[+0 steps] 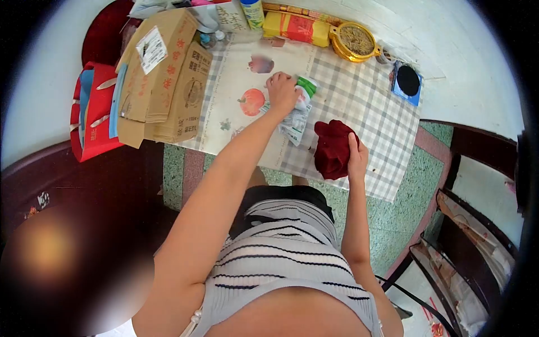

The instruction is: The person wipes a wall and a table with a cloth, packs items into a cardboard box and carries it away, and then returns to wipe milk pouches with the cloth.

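Note:
My left hand [282,91] reaches far over the table with its fingers bent, closed on the edge of a green-and-white plastic packet [306,86]. The crumpled lower part of the packet, pale and printed, lies on the tablecloth below the wrist. In my right hand [358,156] is a bunched piece of dark red cloth [332,149], soft like velvet, held above the table's front edge. The thumb shows on the cloth's right side, while the other fingers are mostly hidden.
The table wears a checked tablecloth [351,90] with fruit prints. Cardboard boxes [163,73] and a red bag [98,129] stand at left. Along the back are a spray can [252,14], a yellow package [296,28] and a gold bowl [355,57]. A blue box [406,84] sits at right.

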{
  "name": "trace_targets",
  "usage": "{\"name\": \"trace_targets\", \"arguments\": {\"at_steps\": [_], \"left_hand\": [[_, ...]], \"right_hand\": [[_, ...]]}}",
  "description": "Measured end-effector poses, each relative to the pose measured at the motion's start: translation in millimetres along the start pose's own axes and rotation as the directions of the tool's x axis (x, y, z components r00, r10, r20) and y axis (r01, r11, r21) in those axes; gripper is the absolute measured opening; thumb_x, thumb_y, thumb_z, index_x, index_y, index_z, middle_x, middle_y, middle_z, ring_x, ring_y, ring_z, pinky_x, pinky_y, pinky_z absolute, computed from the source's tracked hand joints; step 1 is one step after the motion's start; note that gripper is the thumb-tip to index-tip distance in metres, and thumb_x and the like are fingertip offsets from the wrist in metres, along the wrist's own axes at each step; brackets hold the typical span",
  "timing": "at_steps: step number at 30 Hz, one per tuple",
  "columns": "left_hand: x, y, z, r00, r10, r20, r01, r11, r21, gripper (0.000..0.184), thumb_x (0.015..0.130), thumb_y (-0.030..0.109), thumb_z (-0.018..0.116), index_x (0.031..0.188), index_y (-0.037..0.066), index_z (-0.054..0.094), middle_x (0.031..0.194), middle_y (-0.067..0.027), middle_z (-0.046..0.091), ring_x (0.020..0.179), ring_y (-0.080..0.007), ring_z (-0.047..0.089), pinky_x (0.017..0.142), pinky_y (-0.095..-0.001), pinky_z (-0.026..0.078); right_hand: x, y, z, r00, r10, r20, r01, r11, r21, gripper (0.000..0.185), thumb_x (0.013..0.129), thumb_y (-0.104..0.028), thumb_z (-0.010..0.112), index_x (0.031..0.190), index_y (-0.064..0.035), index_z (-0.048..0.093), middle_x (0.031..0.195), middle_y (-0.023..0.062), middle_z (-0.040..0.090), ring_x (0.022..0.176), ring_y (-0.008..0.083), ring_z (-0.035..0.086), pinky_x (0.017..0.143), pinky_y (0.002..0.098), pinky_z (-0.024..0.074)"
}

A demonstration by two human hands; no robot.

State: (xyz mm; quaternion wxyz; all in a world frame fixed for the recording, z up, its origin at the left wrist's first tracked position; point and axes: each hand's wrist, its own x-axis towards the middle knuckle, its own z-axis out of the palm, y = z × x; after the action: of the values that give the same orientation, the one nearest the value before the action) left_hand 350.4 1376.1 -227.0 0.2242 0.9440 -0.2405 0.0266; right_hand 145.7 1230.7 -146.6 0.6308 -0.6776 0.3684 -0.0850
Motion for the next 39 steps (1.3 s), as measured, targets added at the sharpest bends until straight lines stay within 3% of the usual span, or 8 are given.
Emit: {"name": "trace_targets", "arguments": {"at_steps": [2,5,7,13,18,20,34,39], "left_hand": [[6,-2,-15,0.996,0.083,0.044,-0.078,0.993,-0.093,0.032,0.074,0.025,0.068,0.096,0.001,0.065,0.100,-0.0140,0.061,0.104,-0.0294,0.052,0.085,-0.0443,0.043],[-3,-5,-45,0.884,-0.170,0.436,0.378,0.808,-0.452,0.034,0.077,0.020,0.066,0.103,-0.001,0.062,0.102,-0.0124,0.061,0.096,-0.0291,0.058,0.083,-0.0417,0.047],[-21,-23,-50,0.791,-0.173,0.587,0.586,-0.063,-0.808,0.035,0.082,0.017,0.063,0.111,-0.001,0.056,0.103,-0.0091,0.062,0.091,-0.0267,0.062,0.082,-0.0385,0.049],[-47,-47,-99,0.660,-0.122,0.741,0.516,-0.643,-0.566,0.038,0.090,0.032,0.054,0.118,0.006,0.052,0.111,-0.0100,0.061,0.093,-0.0231,0.062,0.083,-0.0402,0.051],[-55,-60,-98,0.573,-0.348,0.742,0.573,-0.477,-0.666,0.045,0.093,0.050,0.043,0.107,0.008,0.055,0.090,-0.0044,0.060,0.074,-0.0144,0.057,0.064,-0.0286,0.049],[-64,-93,-76,0.689,-0.068,0.721,0.497,-0.680,-0.539,0.041,0.093,0.049,0.045,0.105,0.010,0.054,0.080,-0.0023,0.055,0.063,-0.0119,0.051,0.055,-0.0255,0.045],[-68,-78,-77,0.795,0.211,0.569,0.401,-0.887,-0.231,0.017,0.093,0.015,0.043,0.106,0.010,0.051,0.067,0.0013,0.040,0.052,-0.0091,0.039,0.053,-0.0232,0.038],[-74,-77,-87,0.518,-0.325,0.791,0.410,-0.718,-0.563,0.036,0.095,0.043,0.045,0.107,0.011,0.055,0.078,-0.0028,0.057,0.065,-0.0159,0.053,0.065,-0.0287,0.046]], "right_hand": [[5,13,-5,0.998,0.032,-0.052,-0.033,0.999,-0.007,0.045,0.091,-0.039,0.056,0.091,0.0050,0.066,0.079,0.0040,0.062,0.073,0.0105,0.053,0.069,0.0250,0.0434],[10,18,-8,0.994,0.035,-0.104,-0.035,0.999,-0.001,0.046,0.091,-0.039,0.056,0.093,0.0054,0.066,0.078,0.0038,0.062,0.073,0.0106,0.053,0.070,0.0254,0.0437],[15,19,-8,0.994,0.051,-0.098,-0.052,0.999,-0.008,0.045,0.091,-0.039,0.056,0.093,0.0055,0.066,0.079,0.0038,0.062,0.073,0.0106,0.053,0.070,0.0257,0.0439],[22,13,0,0.998,0.066,-0.019,-0.066,0.997,-0.030,0.042,0.092,-0.035,0.055,0.098,0.0050,0.065,0.081,0.0051,0.064,0.075,0.0108,0.054,0.071,0.0263,0.0447],[32,22,2,0.997,0.043,0.062,-0.041,0.999,-0.022,0.042,0.092,-0.036,0.055,0.104,0.0039,0.065,0.085,0.0068,0.066,0.077,0.0116,0.056,0.073,0.0261,0.0454],[33,20,4,0.998,0.027,0.057,-0.025,0.999,-0.028,0.042,0.092,-0.036,0.056,0.104,0.0037,0.065,0.084,0.0069,0.066,0.077,0.0112,0.056,0.072,0.0260,0.0456],[20,-17,11,0.984,-0.101,0.147,0.133,0.965,-0.227,0.037,0.090,-0.034,0.057,0.098,0.0010,0.066,0.079,0.0135,0.067,0.070,0.0214,0.062,0.067,0.0316,0.0474],[29,-18,13,0.951,-0.178,0.253,0.303,0.712,-0.634,0.035,0.085,-0.032,0.062,0.099,-0.0008,0.064,0.085,0.0136,0.065,0.084,0.0311,0.060,0.074,0.0377,0.0463]]}}
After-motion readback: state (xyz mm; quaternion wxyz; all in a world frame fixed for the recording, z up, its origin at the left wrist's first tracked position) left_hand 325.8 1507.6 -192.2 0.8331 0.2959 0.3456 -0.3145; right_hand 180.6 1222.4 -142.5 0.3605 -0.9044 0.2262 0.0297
